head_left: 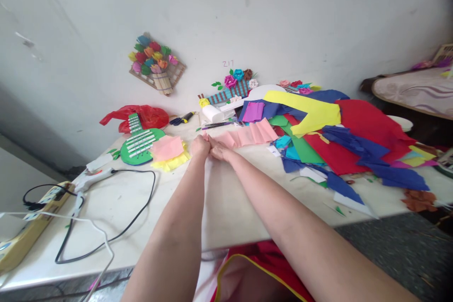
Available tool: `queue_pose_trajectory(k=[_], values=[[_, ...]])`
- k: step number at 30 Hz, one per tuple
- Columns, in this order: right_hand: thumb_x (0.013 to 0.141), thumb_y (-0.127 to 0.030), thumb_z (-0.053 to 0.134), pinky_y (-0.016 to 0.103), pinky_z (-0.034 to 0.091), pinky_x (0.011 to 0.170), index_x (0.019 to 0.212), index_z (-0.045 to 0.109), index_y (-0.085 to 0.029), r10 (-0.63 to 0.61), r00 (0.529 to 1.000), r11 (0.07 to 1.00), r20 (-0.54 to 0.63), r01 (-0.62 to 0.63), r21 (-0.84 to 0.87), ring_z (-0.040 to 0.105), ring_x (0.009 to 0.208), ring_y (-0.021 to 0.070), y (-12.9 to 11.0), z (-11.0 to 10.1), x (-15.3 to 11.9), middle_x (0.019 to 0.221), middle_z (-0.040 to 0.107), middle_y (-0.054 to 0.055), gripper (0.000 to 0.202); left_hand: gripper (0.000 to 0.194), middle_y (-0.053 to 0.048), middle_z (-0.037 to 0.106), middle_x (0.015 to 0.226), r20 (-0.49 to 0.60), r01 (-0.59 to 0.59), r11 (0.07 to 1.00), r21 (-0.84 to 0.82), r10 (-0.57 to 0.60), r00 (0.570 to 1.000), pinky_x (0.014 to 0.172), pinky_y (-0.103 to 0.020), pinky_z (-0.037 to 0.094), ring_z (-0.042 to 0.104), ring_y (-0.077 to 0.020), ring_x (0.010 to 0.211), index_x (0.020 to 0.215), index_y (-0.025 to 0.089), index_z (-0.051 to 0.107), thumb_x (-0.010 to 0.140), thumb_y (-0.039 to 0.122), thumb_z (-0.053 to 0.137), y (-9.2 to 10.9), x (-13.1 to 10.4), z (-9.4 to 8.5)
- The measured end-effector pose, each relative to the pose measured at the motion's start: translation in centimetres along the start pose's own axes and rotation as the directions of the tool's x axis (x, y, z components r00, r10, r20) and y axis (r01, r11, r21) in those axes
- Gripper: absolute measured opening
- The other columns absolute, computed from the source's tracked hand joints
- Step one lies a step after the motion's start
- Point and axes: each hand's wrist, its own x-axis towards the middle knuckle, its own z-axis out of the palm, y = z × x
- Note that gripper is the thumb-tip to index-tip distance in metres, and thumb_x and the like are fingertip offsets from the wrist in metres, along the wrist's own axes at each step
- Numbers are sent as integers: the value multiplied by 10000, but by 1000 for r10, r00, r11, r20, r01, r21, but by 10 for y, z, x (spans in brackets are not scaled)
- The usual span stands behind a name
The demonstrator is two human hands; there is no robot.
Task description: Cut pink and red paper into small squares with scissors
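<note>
A long strip of pink crepe paper stretches to the right across the table from my two hands. Its near end is bunched up between my fingers. My left hand is closed in a fist-like grip on that end. Close against it, my right hand pinches the same strip, palm partly turned up. To the left of my hands lies a pink paper sheet on yellow crepe paper. They overlap a green guitar-shaped craft with white strips.
A glue gun with a looping black cable and a yellow power strip lie at left. Scissors, pens and a white roll are behind my hands. Red, blue, green and yellow sheets pile up at right.
</note>
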Motion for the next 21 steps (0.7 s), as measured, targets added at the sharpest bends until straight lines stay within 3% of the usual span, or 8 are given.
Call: queue_pose_trajectory(k=[7, 13, 21], values=[[693, -206, 467, 389, 466, 888, 1530, 14, -127, 105, 989, 969, 104, -125, 215, 595, 1047, 264, 15, 6, 16, 1261, 611, 106, 955, 337, -179, 663, 1118, 55, 40, 998, -53, -37, 998, 686, -253, 455, 648, -226, 1000, 1130, 101, 591, 836, 256, 535, -6, 7, 7], [740, -246, 442, 358, 449, 895, 1528, 2, -130, 101, 991, 961, 84, -119, 249, 586, 1062, 247, 21, 7, 19, 1271, 607, 83, 910, 406, -205, 673, 1065, 136, 106, 991, -84, -94, 986, 708, -272, 467, 653, -257, 982, 999, 97, 657, 840, 451, 533, -3, 8, 4], [794, -251, 383, 335, 454, 881, 1530, 26, -185, 132, 990, 955, 46, -140, 262, 602, 1053, 229, 22, 9, 21, 1288, 602, 57, 821, 361, -198, 682, 1048, 148, 97, 993, -61, -87, 985, 693, -278, 477, 663, -273, 966, 988, 118, 668, 772, 400, 603, -5, 9, 4]])
